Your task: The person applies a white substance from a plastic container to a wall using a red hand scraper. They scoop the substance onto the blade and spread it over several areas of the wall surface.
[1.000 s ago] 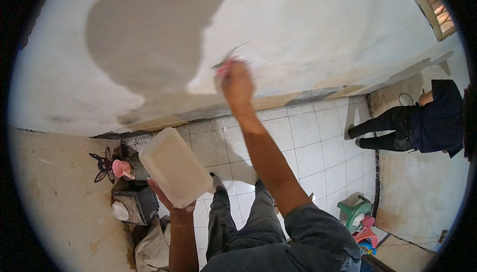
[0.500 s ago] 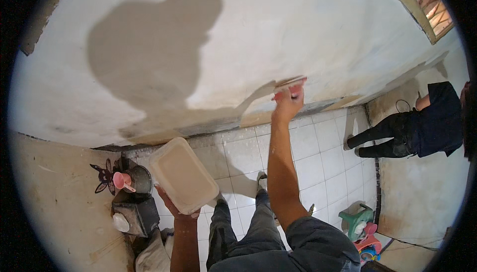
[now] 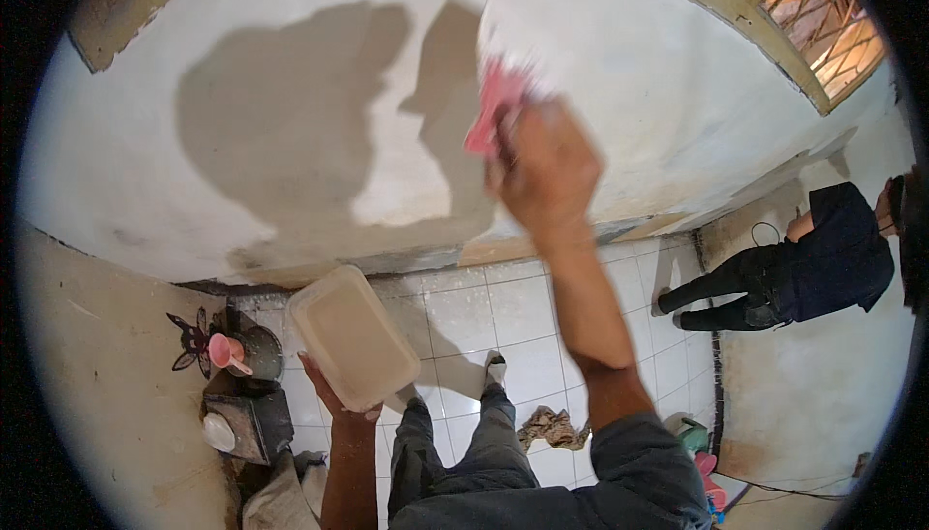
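Note:
My right hand (image 3: pixel 554 167) is raised in front of the pale wall, its fingers wrapped round a pink scraper (image 3: pixel 498 104). Motion blurs both, and I cannot tell whether the scraper's broad pale edge touches the wall (image 3: pixel 668 123). Low on the left, my left hand (image 3: pixel 339 402) supports a shallow rectangular beige tub (image 3: pixel 384 315) from beneath and along its side. The tub is tilted; its inside looks smooth and pale. Shadows of a head and of the raised arm fall across the wall.
A co-worker (image 3: pixel 842 249) in dark clothes stands at the right by the far corner. On the tiled floor lies a crumpled brown cloth (image 3: pixel 554 428). A pink dipper (image 3: pixel 228 352) rests on a bucket at left, near a dark box (image 3: pixel 254 424). Wooden window frames (image 3: pixel 755 36) edge the wall above.
My right hand has swept upward along the wall with the scraper, away from its lower edge. The left hand still holds the tub in nearly the same place. The view has shifted slightly.

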A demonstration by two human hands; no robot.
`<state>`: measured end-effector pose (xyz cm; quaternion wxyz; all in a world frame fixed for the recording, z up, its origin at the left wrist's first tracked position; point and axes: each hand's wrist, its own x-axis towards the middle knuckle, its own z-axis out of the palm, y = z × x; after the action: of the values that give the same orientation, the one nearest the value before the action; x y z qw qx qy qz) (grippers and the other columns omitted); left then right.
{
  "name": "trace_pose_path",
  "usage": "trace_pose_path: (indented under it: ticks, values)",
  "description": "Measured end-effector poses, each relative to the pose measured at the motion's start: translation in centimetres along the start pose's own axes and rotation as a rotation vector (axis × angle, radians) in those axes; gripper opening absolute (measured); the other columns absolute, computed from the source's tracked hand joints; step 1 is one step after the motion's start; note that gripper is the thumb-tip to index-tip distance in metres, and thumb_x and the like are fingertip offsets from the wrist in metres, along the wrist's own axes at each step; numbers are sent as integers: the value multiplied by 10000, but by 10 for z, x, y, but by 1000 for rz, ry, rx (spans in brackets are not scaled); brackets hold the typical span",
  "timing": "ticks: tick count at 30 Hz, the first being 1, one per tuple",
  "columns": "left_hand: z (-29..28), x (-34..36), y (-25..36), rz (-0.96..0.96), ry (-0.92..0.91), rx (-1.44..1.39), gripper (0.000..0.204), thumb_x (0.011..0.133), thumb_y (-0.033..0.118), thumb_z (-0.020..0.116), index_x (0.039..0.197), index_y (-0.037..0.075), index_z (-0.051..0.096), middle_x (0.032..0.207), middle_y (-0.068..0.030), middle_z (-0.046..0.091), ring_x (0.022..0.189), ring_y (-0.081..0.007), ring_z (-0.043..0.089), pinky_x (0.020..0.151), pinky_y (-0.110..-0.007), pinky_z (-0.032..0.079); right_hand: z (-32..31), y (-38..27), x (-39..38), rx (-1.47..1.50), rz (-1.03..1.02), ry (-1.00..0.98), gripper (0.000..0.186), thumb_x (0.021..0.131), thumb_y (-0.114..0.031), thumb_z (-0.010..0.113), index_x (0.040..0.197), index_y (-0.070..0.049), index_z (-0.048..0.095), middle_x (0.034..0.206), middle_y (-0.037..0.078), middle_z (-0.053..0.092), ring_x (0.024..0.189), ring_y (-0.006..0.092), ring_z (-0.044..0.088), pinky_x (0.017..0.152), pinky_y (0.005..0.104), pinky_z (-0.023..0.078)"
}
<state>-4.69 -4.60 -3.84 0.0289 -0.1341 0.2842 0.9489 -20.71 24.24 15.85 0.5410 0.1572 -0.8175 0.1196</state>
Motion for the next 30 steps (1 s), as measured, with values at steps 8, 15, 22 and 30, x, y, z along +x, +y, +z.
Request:
trace_pose_path:
  ticks: [8,15,22,30]
  values:
    - [26,-6,5,0,34,-42,720,944,648,378,1462,150,335,1397,-53,474,1216,-227,518,971,-427,489,45,35,-11,-206,-65,-241,107,806,-117,614,891,-176,589,875,44,602,724,273,620,582,382,526]
    - [16,-5,-6,-19,48,-111,711,937,656,385,1453,168,354,1383,-50,487,1187,-242,541,918,-444,524,82,51,-269,-70,-231,-658,340,836,-163,615,1154,-58,557,1074,159,627,866,289,668,696,386,577]
    - [9,-7,5,-87,-82,-156,692,954,645,348,1449,161,355,1334,-60,521,1171,-238,556,876,-420,552,42,4,-160,44,105,-350,221,736,-15,631,942,-89,597,919,126,631,756,298,630,575,381,521]
    - [41,-16,-3,-74,-24,-54,698,960,639,334,1445,138,362,1337,-56,523,1159,-239,565,922,-401,529,99,33,-192,-242,-85,-519,153,808,-93,561,959,-81,544,854,104,530,723,263,571,608,401,483]
